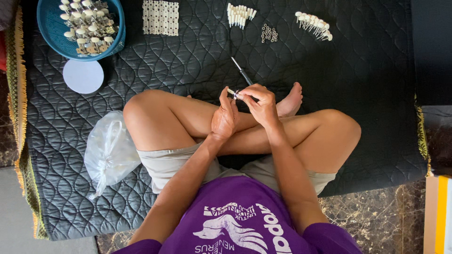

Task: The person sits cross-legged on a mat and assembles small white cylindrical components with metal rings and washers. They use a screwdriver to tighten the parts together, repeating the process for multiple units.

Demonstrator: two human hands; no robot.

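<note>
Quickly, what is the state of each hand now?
Left hand: fingers closed on a small white part.
Right hand: closed on a screwdriver.

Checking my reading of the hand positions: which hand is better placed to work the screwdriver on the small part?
Probably the right hand: its fingers already grip the screwdriver, while the left hand pinches the small part.

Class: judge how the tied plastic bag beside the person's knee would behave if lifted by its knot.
The bag would probably sag and change shape; its film looks thin and crumpled. It seems light, though its pale contents are unclear. Likely slippery.
</note>
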